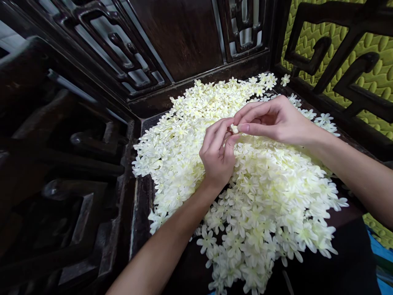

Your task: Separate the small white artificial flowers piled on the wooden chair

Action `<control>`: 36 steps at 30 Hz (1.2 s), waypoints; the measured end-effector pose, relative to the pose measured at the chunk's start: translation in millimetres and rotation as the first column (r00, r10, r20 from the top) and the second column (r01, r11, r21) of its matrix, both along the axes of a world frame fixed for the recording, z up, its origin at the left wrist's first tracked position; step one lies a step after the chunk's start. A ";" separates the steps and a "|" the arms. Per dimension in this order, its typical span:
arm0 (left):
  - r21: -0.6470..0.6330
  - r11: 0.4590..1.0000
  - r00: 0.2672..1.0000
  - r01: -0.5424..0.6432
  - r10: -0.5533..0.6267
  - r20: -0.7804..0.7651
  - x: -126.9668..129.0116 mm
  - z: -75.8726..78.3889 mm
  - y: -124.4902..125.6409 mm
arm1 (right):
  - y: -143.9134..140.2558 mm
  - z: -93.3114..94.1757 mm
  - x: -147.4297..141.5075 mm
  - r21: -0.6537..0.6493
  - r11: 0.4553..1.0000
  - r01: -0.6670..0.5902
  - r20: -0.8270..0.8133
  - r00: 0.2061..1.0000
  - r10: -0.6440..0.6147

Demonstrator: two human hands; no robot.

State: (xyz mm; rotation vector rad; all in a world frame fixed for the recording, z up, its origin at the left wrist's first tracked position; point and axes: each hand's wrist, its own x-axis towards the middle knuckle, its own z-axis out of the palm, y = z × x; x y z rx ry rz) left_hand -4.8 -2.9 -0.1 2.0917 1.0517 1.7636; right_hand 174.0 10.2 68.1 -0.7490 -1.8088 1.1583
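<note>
Between the meeting fingertips I see a small cream-white flower piece (234, 129), pinched by the thumb and forefinger of the right hand (278, 119); the left hand (217, 152) curls close against its other side, though whether it grips too I cannot tell. Below and around both hands spreads a heap of white, yellow-centred flowers (181, 164), with a dark wooden panel (181, 37) standing beyond.

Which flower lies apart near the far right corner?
The single bloom beside the dark right-hand lattice; a dark gap separates it from the flower pile, whose blooms overlap.
</note>
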 end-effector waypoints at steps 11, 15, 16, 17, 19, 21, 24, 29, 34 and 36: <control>-0.006 1.000 1.000 0.016 -0.016 0.023 0.9 -0.6 0.3 | -0.9 2.0 -0.3 0.003 1.000 0.015 0.040 0.999 -0.015; -0.006 1.000 0.999 0.020 -0.020 0.043 1.2 -0.6 0.5 | -1.6 2.5 -0.8 0.003 1.000 0.024 0.053 0.998 -0.025; -0.007 1.000 0.999 0.020 -0.020 0.043 1.1 -0.5 0.5 | -1.6 2.5 -0.8 0.006 1.000 0.026 0.057 0.998 -0.026; -0.009 1.000 0.999 0.018 -0.017 0.043 1.1 -0.6 0.5 | -1.5 2.4 -0.8 0.008 1.000 0.027 0.059 0.998 -0.028; -0.011 1.000 0.999 0.012 -0.012 0.038 1.1 -0.7 0.5 | -1.4 2.2 -0.5 0.005 1.000 0.028 0.055 0.998 -0.028; -0.008 1.000 0.999 0.004 -0.004 0.034 1.2 -1.1 0.6 | -1.4 2.1 -0.3 -0.008 1.000 0.022 0.042 0.999 -0.022; -0.006 1.000 1.000 0.000 0.000 0.029 1.7 -1.5 0.8 | -1.6 2.0 -0.5 -0.024 1.000 0.007 0.026 1.000 -0.007; -0.010 1.000 1.000 -0.015 0.015 0.012 1.8 -1.5 0.6 | -1.9 2.3 -1.2 -0.028 1.000 0.014 0.030 0.999 -0.014; 0.002 1.000 1.000 0.012 -0.012 0.029 1.6 -1.0 0.7 | -1.4 3.3 0.1 -0.023 1.000 0.019 0.046 0.999 -0.018; 0.005 1.000 0.999 0.016 -0.016 0.032 1.6 -1.0 1.0 | -1.1 3.4 0.6 -0.021 1.000 0.017 0.058 0.998 -0.015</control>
